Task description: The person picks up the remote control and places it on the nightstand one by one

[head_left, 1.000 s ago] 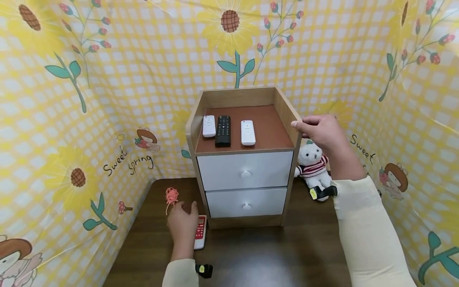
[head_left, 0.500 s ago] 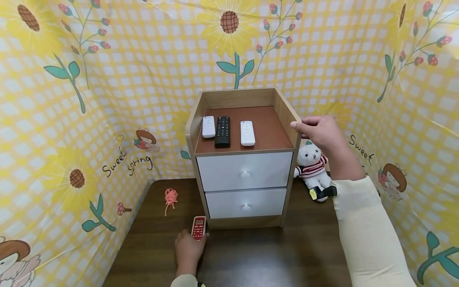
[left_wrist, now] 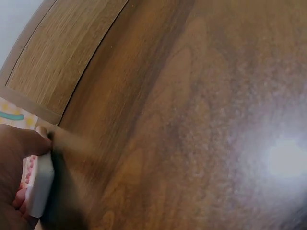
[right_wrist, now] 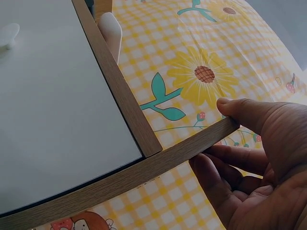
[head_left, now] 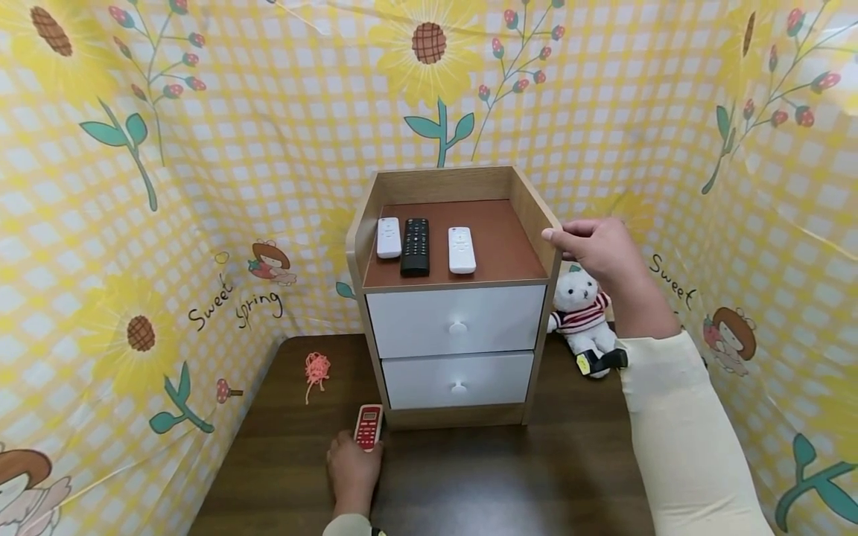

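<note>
My left hand (head_left: 354, 467) grips a red-faced white remote control (head_left: 369, 427) by its sides, low at the cabinet's front left corner. In the left wrist view the thumb (left_wrist: 33, 143) lies along the near edge of the remote control (left_wrist: 41, 184). My right hand (head_left: 601, 249) pinches the front edge of the right side panel of a small wooden cabinet (head_left: 459, 418). Thumb and fingers stand on either side of that panel (right_wrist: 192, 146) in the right wrist view. Two white remotes (head_left: 462, 250) and a black remote (head_left: 415, 247) lie on the cabinet's brown top.
Two white drawers (head_left: 429, 320) in the cabinet are closed. A tangle of coral yarn (head_left: 316, 370) lies on the dark wooden table (head_left: 456, 484) at left. To the right of the cabinet sits a white teddy bear (head_left: 578, 313). Yellow checked cloth (head_left: 322, 134) surrounds the table.
My left hand has come down and toward me from near the yarn and has taken hold of the red-faced remote control. The right hand stays on the panel.
</note>
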Available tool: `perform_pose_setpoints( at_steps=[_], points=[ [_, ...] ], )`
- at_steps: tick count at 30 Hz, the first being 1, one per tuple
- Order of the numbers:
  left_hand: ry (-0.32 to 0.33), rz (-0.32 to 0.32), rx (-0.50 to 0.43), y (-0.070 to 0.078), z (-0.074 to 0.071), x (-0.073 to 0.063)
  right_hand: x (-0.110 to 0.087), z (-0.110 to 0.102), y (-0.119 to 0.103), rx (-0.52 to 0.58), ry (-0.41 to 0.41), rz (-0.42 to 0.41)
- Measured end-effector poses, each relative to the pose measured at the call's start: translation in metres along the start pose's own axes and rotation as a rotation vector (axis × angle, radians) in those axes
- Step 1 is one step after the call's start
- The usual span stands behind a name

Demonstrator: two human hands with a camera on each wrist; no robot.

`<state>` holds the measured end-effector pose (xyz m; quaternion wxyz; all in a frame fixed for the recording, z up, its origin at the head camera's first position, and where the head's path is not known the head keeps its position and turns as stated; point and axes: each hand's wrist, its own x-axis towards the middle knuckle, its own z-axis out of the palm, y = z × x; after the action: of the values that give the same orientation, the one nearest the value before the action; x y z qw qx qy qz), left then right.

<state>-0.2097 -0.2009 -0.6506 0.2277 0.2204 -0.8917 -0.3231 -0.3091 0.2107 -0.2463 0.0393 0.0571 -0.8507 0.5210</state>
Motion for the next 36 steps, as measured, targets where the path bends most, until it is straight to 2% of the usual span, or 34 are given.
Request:
perform_pose_setpoints(
  at_steps=[3,6,9,12,17,21,24,27,30,36],
  points=[
    [0.023,-0.036,-0.018,-0.003,-0.005,0.004,0.0,0.001,0.0,0.002,-0.006,0.01],
    [0.065,-0.077,-0.047,-0.001,-0.015,0.015,-0.001,0.0,0.0,0.001,-0.017,0.013],
    [0.102,-0.081,-0.065,0.011,-0.036,0.034,-0.002,-0.001,0.0,0.019,-0.015,0.011],
    [0.127,-0.063,-0.08,0.032,-0.065,0.058,-0.002,-0.003,0.001,0.04,-0.009,0.008],
    [0.15,-0.068,-0.125,0.078,-0.124,0.101,-0.003,-0.004,0.001,0.038,0.0,0.002],
    [0.201,-0.06,-0.175,0.131,-0.176,0.129,-0.002,-0.004,0.0,0.036,0.001,0.013],
    [0.236,-0.022,-0.198,0.172,-0.208,0.142,-0.002,-0.005,-0.001,0.029,0.004,0.02],
    [0.276,0.054,-0.201,0.205,-0.23,0.15,-0.002,-0.005,-0.001,0.015,0.008,0.026],
    [0.306,0.101,-0.218,0.232,-0.245,0.152,-0.002,-0.004,-0.002,0.002,0.002,0.028],
    [0.305,0.118,-0.248,0.283,-0.272,0.146,-0.003,-0.002,-0.003,-0.004,-0.004,0.014]
  ],
)
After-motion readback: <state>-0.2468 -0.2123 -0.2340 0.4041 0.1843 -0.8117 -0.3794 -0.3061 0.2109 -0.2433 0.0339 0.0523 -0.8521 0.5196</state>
